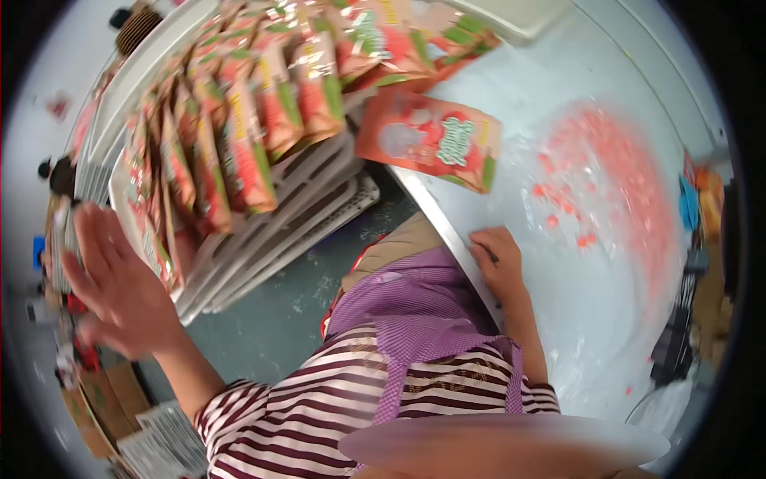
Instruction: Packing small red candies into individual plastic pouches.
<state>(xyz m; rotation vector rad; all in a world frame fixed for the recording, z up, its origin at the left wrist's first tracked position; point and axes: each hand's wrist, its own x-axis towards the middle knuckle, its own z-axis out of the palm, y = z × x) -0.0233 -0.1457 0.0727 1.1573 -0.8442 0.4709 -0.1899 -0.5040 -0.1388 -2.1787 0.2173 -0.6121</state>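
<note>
My left hand [120, 279] is raised beside the near-left side of the upper white tray [117, 180], fingers spread and holding nothing. Several shiny red-and-green pouches [247, 148] stand packed in rows in this tray, close to that hand. My right hand [501, 262] lies on the pale table [511, 211] near its metal edge. Its fingers are curled in, and a small dark spot shows between them; what it holds, if anything, I cannot make out. Ahead of it, a single red pouch [431, 137] lies flat, partly at the table's edge.
Loose pink-red candies [610, 176], some near clear plastic, are spread over the table's right side. More trays [319, 215] are stacked under the upper one. A pale bin [523, 17] stands at the far edge. Cardboard boxes [108, 403] sit at lower left.
</note>
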